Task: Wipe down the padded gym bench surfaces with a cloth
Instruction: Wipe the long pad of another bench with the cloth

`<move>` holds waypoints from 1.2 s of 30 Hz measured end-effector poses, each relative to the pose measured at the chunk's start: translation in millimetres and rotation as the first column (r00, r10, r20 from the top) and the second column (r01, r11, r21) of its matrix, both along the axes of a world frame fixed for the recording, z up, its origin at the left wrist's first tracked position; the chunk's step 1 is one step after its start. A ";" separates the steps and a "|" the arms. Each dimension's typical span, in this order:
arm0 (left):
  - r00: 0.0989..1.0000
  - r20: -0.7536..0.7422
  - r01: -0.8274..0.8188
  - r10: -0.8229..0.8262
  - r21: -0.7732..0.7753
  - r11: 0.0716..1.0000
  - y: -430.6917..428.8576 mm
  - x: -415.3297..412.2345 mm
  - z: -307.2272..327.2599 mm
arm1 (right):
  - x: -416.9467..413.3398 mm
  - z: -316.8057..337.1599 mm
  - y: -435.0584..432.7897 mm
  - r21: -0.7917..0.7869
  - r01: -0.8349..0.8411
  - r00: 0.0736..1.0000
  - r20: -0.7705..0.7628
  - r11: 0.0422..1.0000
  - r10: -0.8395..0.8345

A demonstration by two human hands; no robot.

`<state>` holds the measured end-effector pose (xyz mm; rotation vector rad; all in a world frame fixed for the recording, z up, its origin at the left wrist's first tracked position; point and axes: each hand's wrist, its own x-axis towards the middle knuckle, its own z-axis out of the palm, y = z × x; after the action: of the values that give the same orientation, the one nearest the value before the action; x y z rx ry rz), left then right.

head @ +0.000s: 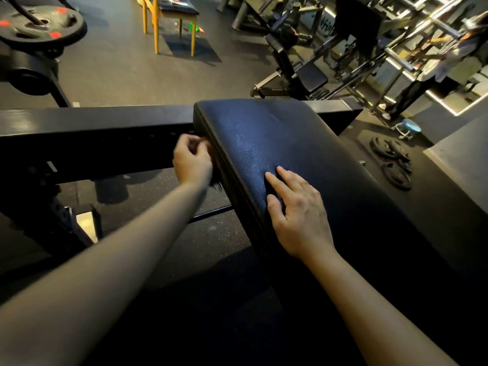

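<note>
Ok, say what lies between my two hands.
Head view: between left hand, gripping a dark cloth, and right hand lies only the bench pad, its seamed edge and bare top.

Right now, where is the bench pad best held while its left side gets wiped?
Probably the top of the bench pad near its left edge, from above with a flat palm, as the right hand does: that face is broad, and the left hand with the cloth occupies the side wall.
</note>
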<state>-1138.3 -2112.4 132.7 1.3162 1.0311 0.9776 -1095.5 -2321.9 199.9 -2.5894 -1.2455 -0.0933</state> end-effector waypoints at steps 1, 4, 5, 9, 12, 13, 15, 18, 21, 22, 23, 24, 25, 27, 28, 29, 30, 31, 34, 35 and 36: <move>0.999 -0.041 -0.026 0.026 -0.012 1.000 17.4 6.2 3.3 | 0.1 0.0 -0.1 -0.007 -0.001 1.000 -0.002 1.000 0.001; 0.995 -0.093 -0.021 0.027 0.071 0.997 7.3 2.4 1.9 | 0.6 0.2 0.3 -0.002 -0.005 1.000 0.009 1.000 0.005; 0.999 -0.054 0.013 -0.009 0.090 0.996 -14.5 -7.8 -1.3 | 0.7 -0.2 0.4 0.007 -0.005 1.000 0.012 1.000 0.005; 0.986 0.068 0.134 -0.149 0.184 0.974 -67.4 -38.4 -15.4 | 0.7 -1.5 0.5 0.030 -0.005 1.000 0.021 1.000 0.004; 1.000 -0.009 0.016 -0.015 0.086 0.996 -11.1 -6.9 -2.2 | 1.2 -2.1 -0.2 0.023 -0.002 1.000 0.006 1.000 0.002; 0.999 -0.044 -0.015 0.017 0.049 0.999 14.5 3.8 2.0 | 1.7 -2.3 0.3 0.022 -0.001 1.000 0.005 1.000 0.001; 0.995 -0.096 -0.020 0.027 0.069 0.997 41.1 13.6 3.3 | 2.1 -3.2 0.1 0.019 -0.002 1.000 0.011 1.000 0.002; 1.000 -0.005 0.006 -0.006 0.144 0.990 -5.2 -5.5 -0.9 | 1.6 -3.5 -1.0 0.022 -0.005 1.000 0.016 1.000 0.004; 0.986 0.075 0.133 -0.147 0.165 0.977 -79.0 -39.6 -19.0 | 1.8 -3.2 0.3 0.030 0.000 1.000 0.023 1.000 -0.001; 0.984 0.078 0.145 -0.159 0.163 0.976 -86.6 -42.2 -21.2 | 1.8 -3.0 0.4 0.028 -0.001 1.000 0.023 1.000 0.001; 0.986 0.081 0.132 -0.146 0.158 0.979 -81.8 -38.0 -21.1 | 1.5 -2.8 0.0 0.028 -0.001 1.000 0.020 1.000 0.001; 0.992 0.064 0.096 -0.108 0.167 0.981 -67.5 -29.6 -20.7 | 1.3 -2.5 -0.3 0.028 -0.002 1.000 0.018 1.000 0.001; 0.997 0.046 0.057 -0.065 0.165 0.985 -49.8 -20.1 -16.7 | 1.4 -2.3 -0.4 0.028 -0.002 1.000 0.016 1.000 0.002; 1.000 -0.016 0.009 -0.006 0.159 0.987 -7.1 -1.5 -8.1 | 2.0 -2.1 -0.5 0.028 0.000 1.000 0.018 1.000 -0.001; 0.999 -0.041 0.012 -0.006 0.142 0.990 9.2 4.3 -6.4 | 2.4 -2.6 -0.4 0.025 0.000 1.000 0.018 1.000 -0.001; 0.999 -0.053 0.014 -0.008 0.117 0.993 17.4 5.8 -4.7 | 2.4 -3.0 0.2 0.023 -0.002 1.000 0.018 1.000 0.002; 0.998 -0.056 0.014 -0.009 0.097 0.995 17.6 4.8 -3.3 | 2.4 -3.0 0.9 0.024 -0.003 1.000 0.018 1.000 0.002; 0.999 -0.049 0.017 -0.013 0.080 0.997 10.2 0.9 -2.6 | 1.8 -2.8 0.3 0.023 -0.002 1.000 0.019 1.000 0.001; 0.997 -0.012 0.077 -0.077 0.122 0.990 -49.5 -23.8 -12.1 | 0.6 -2.3 0.1 0.027 0.006 1.000 0.015 1.000 -0.006; 0.991 -0.006 0.132 -0.132 0.143 0.981 -72.5 -36.8 -16.0 | 0.1 -2.2 0.3 0.027 0.005 1.000 0.017 1.000 -0.006; 0.984 0.002 0.175 -0.178 0.174 0.969 -85.8 -46.5 -19.1 | -0.2 -1.7 0.5 0.023 0.005 1.000 0.018 1.000 -0.005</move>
<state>-1184.7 -2198.1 113.7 1.5126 0.8140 0.9575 -1095.7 -2321.4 198.2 -2.5779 -1.2367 -0.1317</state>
